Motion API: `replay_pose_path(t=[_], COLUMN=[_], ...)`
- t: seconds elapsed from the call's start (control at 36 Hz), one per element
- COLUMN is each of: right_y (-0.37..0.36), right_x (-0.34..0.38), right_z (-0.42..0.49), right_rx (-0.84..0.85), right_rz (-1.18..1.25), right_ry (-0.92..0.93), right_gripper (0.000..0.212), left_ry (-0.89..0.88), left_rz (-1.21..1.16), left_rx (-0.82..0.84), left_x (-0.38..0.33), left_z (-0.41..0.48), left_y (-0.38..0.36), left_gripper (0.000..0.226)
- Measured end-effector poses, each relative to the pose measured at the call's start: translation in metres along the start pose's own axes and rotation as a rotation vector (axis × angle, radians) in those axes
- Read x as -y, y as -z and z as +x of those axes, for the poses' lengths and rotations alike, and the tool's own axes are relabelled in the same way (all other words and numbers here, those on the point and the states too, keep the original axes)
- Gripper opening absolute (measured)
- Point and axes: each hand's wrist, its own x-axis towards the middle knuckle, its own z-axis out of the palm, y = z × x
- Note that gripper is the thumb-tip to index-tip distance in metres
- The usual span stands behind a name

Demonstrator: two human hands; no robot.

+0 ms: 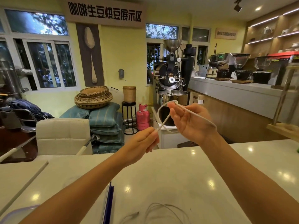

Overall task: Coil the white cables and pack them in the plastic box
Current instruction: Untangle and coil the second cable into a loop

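Note:
Both of my hands are raised above the white table (161, 175), holding one white cable (163, 122). My left hand (142, 141) pinches the cable's end between thumb and fingers. My right hand (189, 120) holds a loop of it at the fingertips, and the cable runs on across the palm toward the wrist. A second white cable (165, 210) lies loosely looped on the table at the bottom edge. A corner of the clear plastic box (14, 212) shows at the bottom left, mostly hidden by my left forearm.
A blue and clear lid or sheet (108, 204) stands on edge between my arms. A white chair (63, 136) sits beyond the table's far edge. Cushions (105, 120), baskets, a pink gas cylinder (143, 117) and a coffee roaster (171, 75) fill the background.

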Motion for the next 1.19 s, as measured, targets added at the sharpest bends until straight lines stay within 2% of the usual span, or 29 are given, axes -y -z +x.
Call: replay_pose_path(t=[0.14,0.25,0.33,0.42,0.5,0.56,0.61,0.67,0.72,0.86,0.94,1.06,1.19], right_y=[0.003,0.005,0.010,0.006,-0.004,-0.005,-0.001,0.001,0.002,0.005,0.018,0.044,0.081], right_x=[-0.013,-0.028,-0.045,-0.055,-0.055,-0.055,-0.055,-0.055,-0.053,-0.040,-0.034,-0.032,-0.045], right_z=[0.012,0.021,0.024,0.020,0.016,0.016,0.017,0.017,0.017,0.025,0.029,0.026,0.017], right_rx=[-0.031,-0.164,-0.243,-0.315,-0.307,-0.365,-0.432,-0.451,-0.452,-0.482,-0.491,-0.584,-0.614], right_rz=[-0.017,-0.007,-0.121,-0.384,-0.633,-0.964,-1.214,-1.309,-1.305,-1.213,-1.054,-0.945,-1.107], right_ry=[0.009,0.025,-0.106,-0.154,0.027,0.243,0.499,0.700,0.774,0.533,0.379,0.188,-0.022], right_gripper=[0.048,0.030,0.012,0.020,0.018,0.017,0.031,0.040,0.035,0.017,0.015,0.021,0.030], left_ry=[0.020,0.044,0.054,0.082,0.135,0.164,0.192,0.217,0.239,0.280,0.247,0.137,0.056], left_rz=[-0.138,-0.285,-0.298,-0.239,-0.255,-0.277,-0.303,-0.320,-0.334,-0.322,-0.351,-0.404,-0.480], left_rx=[-0.031,-0.116,-0.176,-0.215,-0.251,-0.258,-0.261,-0.245,-0.214,-0.136,-0.093,-0.073,-0.153], left_x=[-0.010,-0.020,-0.027,-0.031,-0.032,-0.032,-0.033,-0.033,-0.033,-0.036,-0.040,-0.051,-0.061], left_z=[0.005,0.011,0.019,0.027,0.032,0.034,0.034,0.034,0.032,0.026,0.021,0.017,0.019], left_y=[-0.006,-0.008,-0.005,-0.002,0.002,0.004,0.006,0.007,0.007,0.006,0.008,0.016,0.025], left_gripper=[0.039,0.039,0.040,0.043,0.044,0.043,0.042,0.041,0.040,0.040,0.040,0.040,0.040])
